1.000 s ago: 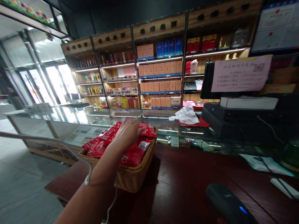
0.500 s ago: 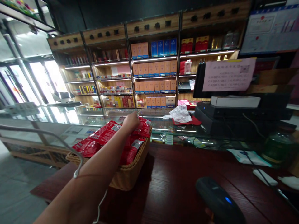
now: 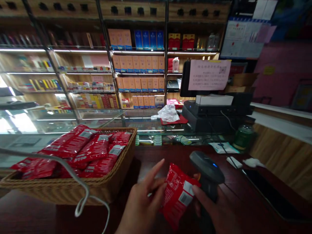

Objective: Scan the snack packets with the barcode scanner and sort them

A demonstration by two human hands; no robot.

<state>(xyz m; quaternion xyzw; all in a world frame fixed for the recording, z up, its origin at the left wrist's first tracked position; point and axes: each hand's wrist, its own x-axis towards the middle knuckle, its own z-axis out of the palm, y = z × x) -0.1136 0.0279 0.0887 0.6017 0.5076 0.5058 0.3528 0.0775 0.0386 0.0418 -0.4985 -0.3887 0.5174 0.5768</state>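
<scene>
A red snack packet point(image 3: 175, 198) with a white barcode label hangs between my two hands above the dark wooden table. My left hand point(image 3: 146, 198) pinches its left edge, with the index finger stretched out. In my right hand point(image 3: 214, 208) is a black barcode scanner point(image 3: 207, 169) with a blue light; the thumb of that hand touches the packet's right edge near the label. To the left, a wicker basket point(image 3: 114, 185) is heaped with more red packets point(image 3: 70, 143).
A white cable point(image 3: 85, 191) loops in front of the basket. On the right lie a phone point(image 3: 270, 191), a white packet point(image 3: 223, 148) and a green jar point(image 3: 243, 136). Behind them stand a glass counter point(image 3: 102, 115), a monitor with a pink notice point(image 3: 209, 74), and stocked shelves point(image 3: 138, 65).
My left hand has come back from the basket with a red packet, bringing it beside the scanner. The scanner has moved up and left in view. The view has turned right.
</scene>
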